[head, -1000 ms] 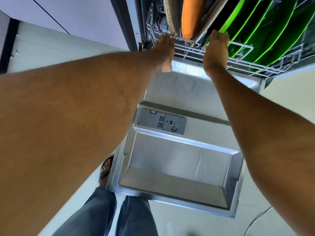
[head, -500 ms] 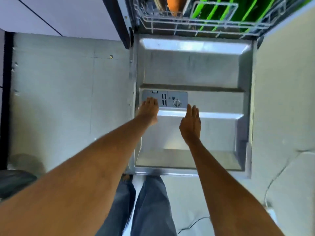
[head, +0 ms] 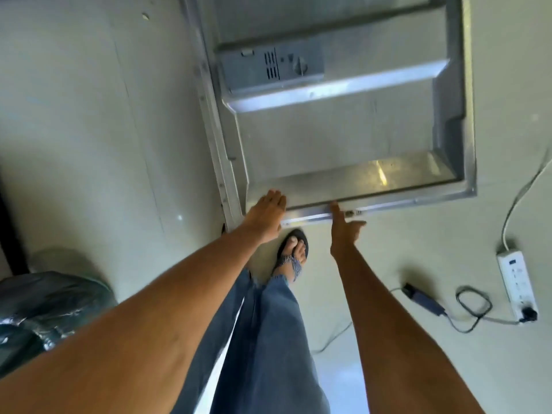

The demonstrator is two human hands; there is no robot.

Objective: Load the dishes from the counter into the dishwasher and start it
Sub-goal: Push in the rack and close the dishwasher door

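Steel dishwasher door (head: 343,138) dropped flat, both my hands at its front edge.
Left hand (head: 266,215) and right hand (head: 343,231) open-fingered, gripping nothing; grey detergent dispenser (head: 271,67) writing too blurry to read.

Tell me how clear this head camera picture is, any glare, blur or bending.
Head view: bright glare streaks on the dishwasher door along its middle ridge and near its front lip; wide-angle bending curves the door's edges and stretches both forearms; slight motion softness on the left hand, right hand and detergent dispenser; floor evenly lit.
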